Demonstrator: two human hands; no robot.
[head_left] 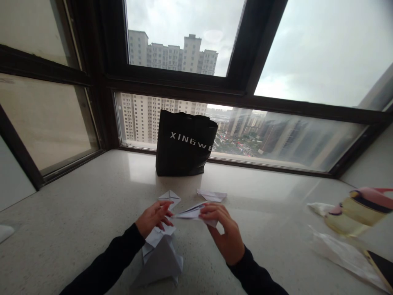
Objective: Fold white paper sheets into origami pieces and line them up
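Note:
A folded piece of white paper [192, 212] is held up over the counter, its narrow tip pointing left. My right hand [225, 229] grips its wider end between thumb and fingers. Close to the tip, my left hand [155, 216] has its fingers apart; whether a fingertip touches the paper I cannot tell. Beneath and in front of my left hand lie several folded white papers [162, 262], partly hidden by it. Just beyond that hand rests a diamond-shaped folded paper [170, 196], and another long folded paper [212, 196] lies behind the held one.
A black bag [186, 143] with white lettering stands against the window at the back of the speckled counter [92, 213]. At right are a yellowish bottle with a pink lid [353, 213], crumpled white plastic [344, 254] and a dark phone-like object [382, 266].

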